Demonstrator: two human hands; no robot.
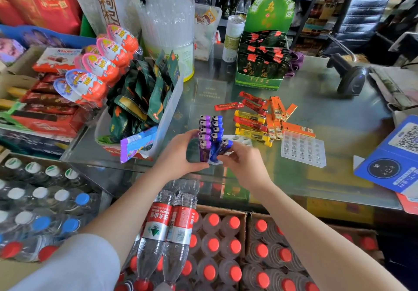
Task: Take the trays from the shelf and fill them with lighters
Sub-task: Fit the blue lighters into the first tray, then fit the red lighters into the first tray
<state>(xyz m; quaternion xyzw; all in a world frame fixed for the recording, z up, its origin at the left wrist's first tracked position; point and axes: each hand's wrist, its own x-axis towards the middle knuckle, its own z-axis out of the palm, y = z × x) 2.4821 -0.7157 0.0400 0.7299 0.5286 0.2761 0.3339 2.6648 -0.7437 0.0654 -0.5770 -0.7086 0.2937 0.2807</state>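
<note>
Blue plastic is tilting in the right hand [243,164]: it is pinching a blue lighter [224,147] and angling it toward the near end of the blue row. The left hand [181,152] is gripping the tray being filled [213,161], most of it hidden by the lighters, at the purple row [204,132]. The standing lighters look only loosely seated, so a sideways nudge from the incoming one, or a slackening grip on the left, could be tipping both rows over; a slanted entry could also be jamming it against its neighbour. The blue lighter is sitting at about 11 o'clock from the right hand. The loose pile of lighters [260,118] is lying on the glass bench [339,132] at about 1 o'clock, and a spare clear tray [303,150] at about 3 o'clock.
</note>
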